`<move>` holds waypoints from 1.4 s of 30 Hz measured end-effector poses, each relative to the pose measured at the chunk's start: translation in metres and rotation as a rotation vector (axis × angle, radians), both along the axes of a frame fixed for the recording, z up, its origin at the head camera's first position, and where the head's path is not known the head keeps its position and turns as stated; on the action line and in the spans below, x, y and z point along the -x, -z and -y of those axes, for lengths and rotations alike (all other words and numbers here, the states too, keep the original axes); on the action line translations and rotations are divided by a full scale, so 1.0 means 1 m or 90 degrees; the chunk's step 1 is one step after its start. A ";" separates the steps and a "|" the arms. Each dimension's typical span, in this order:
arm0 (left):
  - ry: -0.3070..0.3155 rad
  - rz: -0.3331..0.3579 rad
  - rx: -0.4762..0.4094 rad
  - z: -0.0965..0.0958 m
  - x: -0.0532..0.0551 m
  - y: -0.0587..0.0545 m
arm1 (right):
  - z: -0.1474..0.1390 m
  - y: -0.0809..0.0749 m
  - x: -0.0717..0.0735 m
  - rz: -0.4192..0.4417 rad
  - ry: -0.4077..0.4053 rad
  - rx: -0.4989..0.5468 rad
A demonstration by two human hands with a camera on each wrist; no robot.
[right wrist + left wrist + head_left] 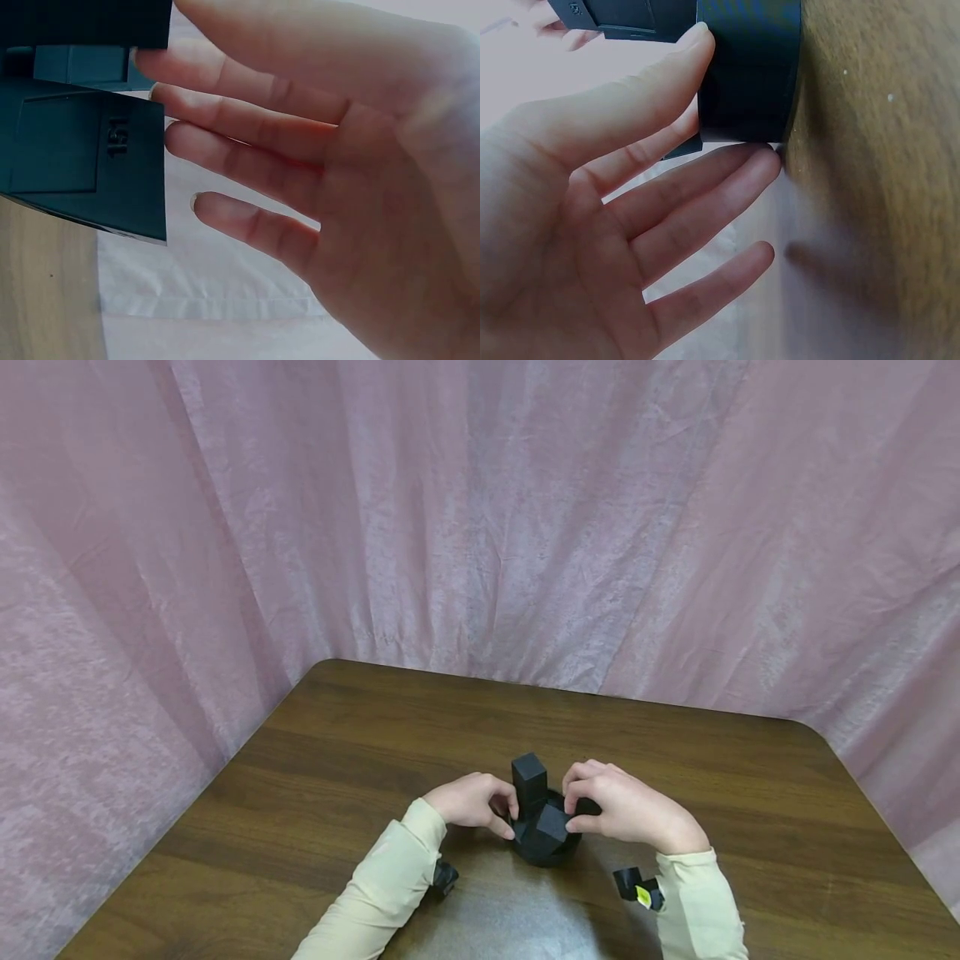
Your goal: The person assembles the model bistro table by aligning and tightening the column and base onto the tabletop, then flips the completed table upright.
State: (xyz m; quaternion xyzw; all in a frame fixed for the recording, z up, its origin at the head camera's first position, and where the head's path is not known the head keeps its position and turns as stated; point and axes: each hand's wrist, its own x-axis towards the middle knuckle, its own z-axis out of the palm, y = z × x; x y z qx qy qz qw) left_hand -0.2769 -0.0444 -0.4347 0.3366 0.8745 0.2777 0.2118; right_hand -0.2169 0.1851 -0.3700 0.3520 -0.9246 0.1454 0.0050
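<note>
A round black base [542, 853] sits on the table with black blocks in it. One tall block [529, 779] stands upright at its back left, and a shorter, tilted block [552, 823] is at the front. My left hand [474, 802] grips the base's left side; in the left wrist view the thumb lies on the base's rim [750, 82] and fingertips reach its lower edge. From the right, my right hand [630, 802] pinches the tilted block between thumb and fingers. Close up in the right wrist view, a black face with raised characters [75, 146] lies beside the fingertips.
The brown wooden table [375, 727] has rounded far corners. Pink curtains [480, 527] hang behind it and along its sides. Small black devices sit by the wrists, one at the left sleeve [445, 877] and one with a yellow label at the right [636, 888].
</note>
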 end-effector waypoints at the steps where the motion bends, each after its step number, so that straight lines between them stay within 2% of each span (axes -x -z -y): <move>1: 0.000 0.000 -0.001 0.000 0.000 0.000 | 0.000 0.000 0.000 0.001 0.000 -0.001; 10: -0.003 0.000 0.003 0.000 -0.002 0.000 | 0.003 0.001 -0.004 0.016 -0.005 -0.017; 17: -0.008 -0.001 0.004 0.000 -0.002 0.001 | 0.013 0.002 -0.003 0.046 -0.047 -0.017; 25: -0.010 0.000 0.009 0.000 0.000 0.003 | 0.021 0.006 -0.004 0.039 -0.073 -0.017; 32: -0.006 -0.005 0.018 -0.001 0.000 0.002 | 0.022 0.008 -0.003 0.057 -0.103 0.006; 34: -0.006 -0.008 0.021 -0.002 0.000 0.001 | 0.021 0.008 -0.002 0.073 -0.109 0.014; 39: -0.006 -0.011 0.026 -0.002 -0.002 -0.002 | 0.018 0.004 -0.003 0.158 -0.098 0.008; 42: -0.007 -0.013 0.023 -0.002 -0.003 -0.004 | 0.017 0.004 -0.003 0.153 -0.096 -0.006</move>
